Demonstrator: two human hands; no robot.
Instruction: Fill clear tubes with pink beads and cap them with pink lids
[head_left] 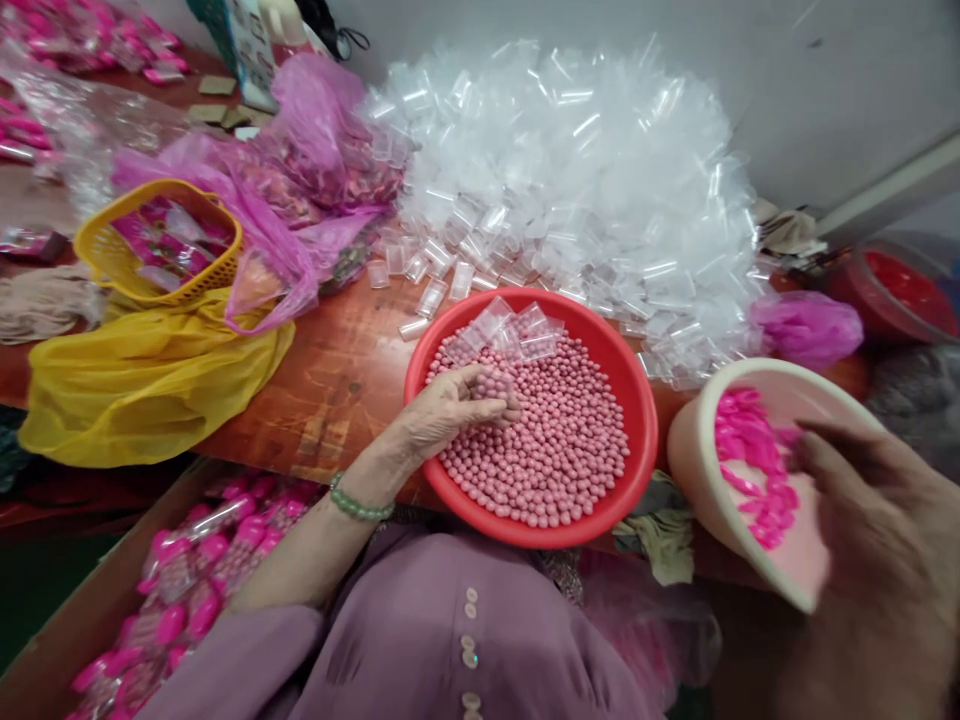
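My left hand (450, 410) is closed round a small clear plastic box (495, 385) that has pink beads inside, held just above the red basin (645, 450). Loose round pink beads (555, 430) fill that basin, and a few clear boxes (514, 328) lie on top of them at the back. On the right, my right hand (877, 510) is over the mouth of a white tub (686, 440), smeared by motion. Bright pink plastic caps (757, 470) lie in the tub, close to my fingertips. Whether my right fingers grip a cap is unclear.
A large heap of clear boxes (570, 180) covers the back of the wooden table (315, 400). To the left are a yellow basket (157, 290), a yellow bag (150, 380) and purple bags (322, 130). Pink-capped filled boxes (202, 580) sit in a carton at lower left.
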